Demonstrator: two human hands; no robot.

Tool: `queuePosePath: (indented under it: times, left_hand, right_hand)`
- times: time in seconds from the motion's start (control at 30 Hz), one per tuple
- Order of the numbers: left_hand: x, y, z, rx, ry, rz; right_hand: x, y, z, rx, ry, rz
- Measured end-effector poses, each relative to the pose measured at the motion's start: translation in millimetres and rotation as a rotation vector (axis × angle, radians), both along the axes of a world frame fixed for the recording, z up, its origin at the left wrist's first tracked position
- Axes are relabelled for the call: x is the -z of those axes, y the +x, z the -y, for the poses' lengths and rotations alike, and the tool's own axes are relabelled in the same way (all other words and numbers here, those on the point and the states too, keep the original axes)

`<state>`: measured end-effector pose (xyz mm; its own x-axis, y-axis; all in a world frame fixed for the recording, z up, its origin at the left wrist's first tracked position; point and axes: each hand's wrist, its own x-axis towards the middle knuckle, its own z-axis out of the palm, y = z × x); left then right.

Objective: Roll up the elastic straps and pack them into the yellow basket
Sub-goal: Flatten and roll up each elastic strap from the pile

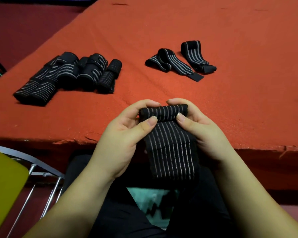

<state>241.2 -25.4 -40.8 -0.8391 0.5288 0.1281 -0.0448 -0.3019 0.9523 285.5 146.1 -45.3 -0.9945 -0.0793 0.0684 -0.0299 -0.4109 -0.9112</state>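
Head view: both hands hold one black elastic strap [169, 134] with thin grey lengthwise stripes, just above the near edge of the red-covered table [162, 23]; the far end of the strap is wound into a short roll [163, 112] lying crosswise between the two hands; the left hand [122, 133] grips the left end of the roll, its fingers curled over the top from the far side and its thumb pressed on the near face where the flat strap meets the roll; the right hand [199, 129] grips the right end in mirror fashion, fingers curled over the top, thumb pressed on the near face; the two thumb tips lie apart, with striped fabric showing between them; the unrolled length hangs from the roll down between the palms toward the person's lap, its lower end lost against dark clothing.

On the table, far left, a cluster of rolled straps [67, 78] lies packed side by side, touching one another; far right, well apart from that cluster, two unrolled straps [179, 61] lie in loose loops, just beside each other.

At the lower left edge, a yellow object [3, 186] is partly in view, beside a grey metal frame [41, 170]; whether it is the basket cannot be told.
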Motion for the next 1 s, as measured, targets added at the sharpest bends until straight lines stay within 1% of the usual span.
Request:
queuePosePath:
  times: [0.13, 0.27, 0.33, 0.43, 0.5, 0.6, 0.7, 0.77, 0.87, 1.0]
  left_hand:
    - [0, 2, 3, 0.066, 0.074, 0.049]
    - [3, 4, 4, 0.082, 0.104, 0.049]
    - [4, 5, 1, 0.002, 0.057, 0.013]
    - [9, 7, -4, -0.111, -0.112, -0.112]
    - [9, 6, -5, -0.120, -0.148, -0.104]
    - [10, 2, -3, -0.116, -0.214, -0.017]
    - [11, 0, -2, -0.081, -0.295, -0.012]
    - [13, 0, -1, -0.056, -0.307, -0.018]
    - [14, 0, -2, -0.016, -0.242, -0.013]
    - [13, 0, -2, -0.029, -0.134, 0.022]
  right_hand:
    - [3, -2, -1, -0.073, -0.178, 0.016]
    - [9, -5, 0, -0.099, -0.213, -0.009]
    - [10, -4, 5, -0.030, -0.105, -0.014]
    - [10, -2, 9, 0.139, 0.208, -0.018]
    - [8, -2, 10, 0.195, 0.316, -0.037]
    - [8, -2, 11, 0.183, 0.296, -0.062]
    - [12, -3, 10, 0.162, 0.258, -0.018]
    - [14, -4, 8, 0.158, 0.261, 0.012]
    - [12, -5, 4, 0.170, 0.341, 0.064]
    - [9, -6, -1, 0.116, 0.359, 0.106]
